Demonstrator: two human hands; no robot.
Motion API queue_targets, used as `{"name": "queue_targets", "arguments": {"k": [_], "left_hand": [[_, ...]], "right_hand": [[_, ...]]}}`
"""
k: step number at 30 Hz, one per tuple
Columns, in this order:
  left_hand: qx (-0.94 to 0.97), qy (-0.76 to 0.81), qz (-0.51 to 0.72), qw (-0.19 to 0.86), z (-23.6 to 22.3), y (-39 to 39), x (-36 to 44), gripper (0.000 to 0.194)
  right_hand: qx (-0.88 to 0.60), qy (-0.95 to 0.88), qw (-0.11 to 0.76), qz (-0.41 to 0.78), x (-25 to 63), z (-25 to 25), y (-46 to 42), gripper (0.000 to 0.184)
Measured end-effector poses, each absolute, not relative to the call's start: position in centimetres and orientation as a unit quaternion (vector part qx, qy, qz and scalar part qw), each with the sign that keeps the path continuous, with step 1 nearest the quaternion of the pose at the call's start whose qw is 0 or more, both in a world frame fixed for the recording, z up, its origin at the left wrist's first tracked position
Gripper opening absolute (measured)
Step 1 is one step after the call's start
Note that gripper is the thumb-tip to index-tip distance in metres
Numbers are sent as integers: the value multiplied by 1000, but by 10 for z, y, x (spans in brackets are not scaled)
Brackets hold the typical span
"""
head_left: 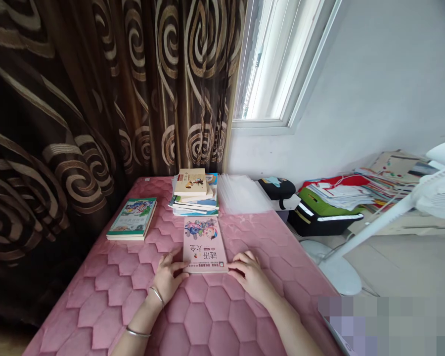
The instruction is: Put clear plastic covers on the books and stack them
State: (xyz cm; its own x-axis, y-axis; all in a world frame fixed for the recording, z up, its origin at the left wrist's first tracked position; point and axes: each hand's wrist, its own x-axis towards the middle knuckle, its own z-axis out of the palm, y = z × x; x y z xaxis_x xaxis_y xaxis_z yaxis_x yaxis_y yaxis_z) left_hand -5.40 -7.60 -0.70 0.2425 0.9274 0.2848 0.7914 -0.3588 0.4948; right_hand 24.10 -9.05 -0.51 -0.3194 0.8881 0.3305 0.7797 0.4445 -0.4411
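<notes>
A pink paperback book lies flat on the pink padded surface, its cover drawings at the far end and its printed title upside down to me. My left hand, with two bracelets on the wrist and forearm, pinches its near left corner. At the near right corner, my right hand holds the edge between thumb and fingers. Farther left lie green-covered books, stacked. Just beyond the pink book stands a taller pile of mixed books, a cream one on top.
Clear plastic sheets or sleeves lie right of the pile. Brown patterned curtains hang along the back and left. Beyond the right edge are a white fan, a black-and-green bag and stacked papers.
</notes>
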Motion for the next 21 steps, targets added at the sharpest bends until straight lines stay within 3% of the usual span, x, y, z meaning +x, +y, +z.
{"name": "queue_targets", "arguments": {"k": [10, 21], "left_hand": [[781, 550, 264, 136, -4, -77, -49, 27], [750, 618, 217, 91, 5, -92, 8, 15]], "right_hand": [[-520, -800, 278, 109, 235, -1, -94, 11], [-548, -793, 253, 76, 175, 3, -95, 18]]}}
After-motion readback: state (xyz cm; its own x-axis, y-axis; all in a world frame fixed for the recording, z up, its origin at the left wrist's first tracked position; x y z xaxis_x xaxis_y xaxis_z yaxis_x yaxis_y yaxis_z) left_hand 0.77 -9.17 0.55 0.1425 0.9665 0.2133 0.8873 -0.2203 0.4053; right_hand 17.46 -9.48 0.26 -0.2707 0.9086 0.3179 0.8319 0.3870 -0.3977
